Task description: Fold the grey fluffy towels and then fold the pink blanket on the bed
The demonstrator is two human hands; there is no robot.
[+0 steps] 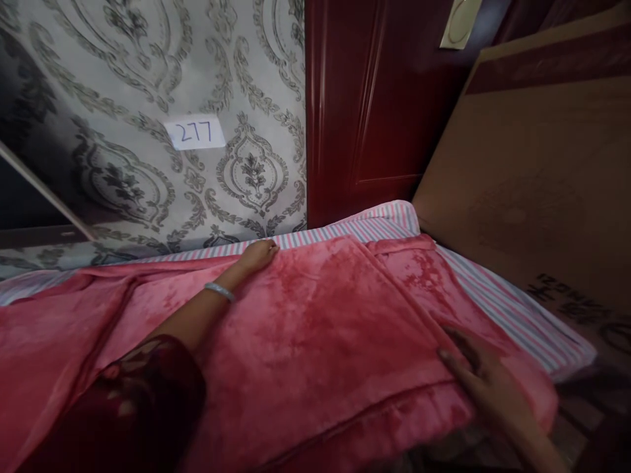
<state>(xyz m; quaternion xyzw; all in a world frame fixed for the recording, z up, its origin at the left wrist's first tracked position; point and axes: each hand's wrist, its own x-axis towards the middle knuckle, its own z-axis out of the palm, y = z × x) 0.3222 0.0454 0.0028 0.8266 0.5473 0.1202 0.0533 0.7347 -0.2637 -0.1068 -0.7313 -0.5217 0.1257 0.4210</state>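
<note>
A pink plush blanket (315,328) lies folded across a bed with a striped pink, blue and white sheet (513,309). My left hand (259,255) reaches to the blanket's far edge, fingers lying flat on the fabric; a silver bangle is on that wrist. My right hand (480,378) rests on the blanket's near right corner, fingers spread flat over the folded edge. Neither hand grips the fabric as far as I can see.
Grey patterned wallpaper with a white paper label reading 277 (196,133) is behind the bed. A dark red door (379,98) stands at the centre back. A large brown cardboard box (537,177) leans at the right.
</note>
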